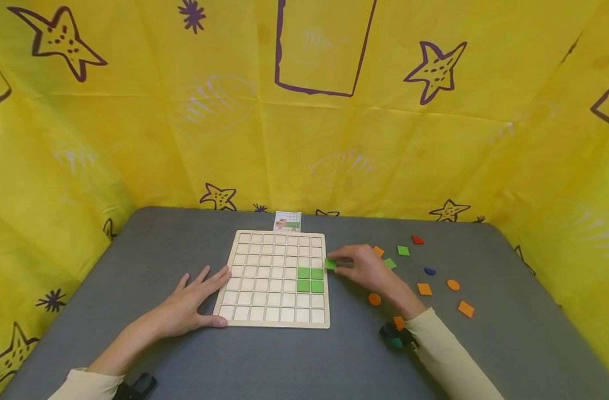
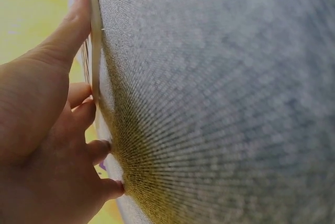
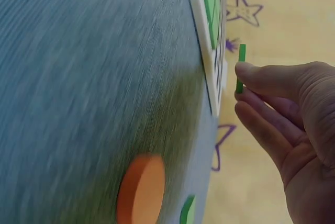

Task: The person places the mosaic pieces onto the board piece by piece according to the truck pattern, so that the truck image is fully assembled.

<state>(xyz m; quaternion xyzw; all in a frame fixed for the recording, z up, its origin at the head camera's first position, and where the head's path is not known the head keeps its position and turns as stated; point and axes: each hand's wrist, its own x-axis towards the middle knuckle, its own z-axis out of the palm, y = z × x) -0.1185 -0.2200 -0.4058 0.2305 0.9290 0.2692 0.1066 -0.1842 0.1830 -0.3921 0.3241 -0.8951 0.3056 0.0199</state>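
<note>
Seen from the head, the left hand has its fingers straight and spread, thumb and index finger touching the left edge of a gridded board on the grey bench; the right hand pinches a green tile, which here overlaps the board's right edge. The right wrist view, by contrast, shows this tile edge-on between thumb and fingers, raised and apart from the board. The left wrist view adds the outer fingertips down at the bench. A picture card lies beyond the board. Counts: forty-nine cells, four filled by green squares; loose at right, two green squares, four orange squares, two orange discs, one red piece, one blue piece, one dark green piece
</note>
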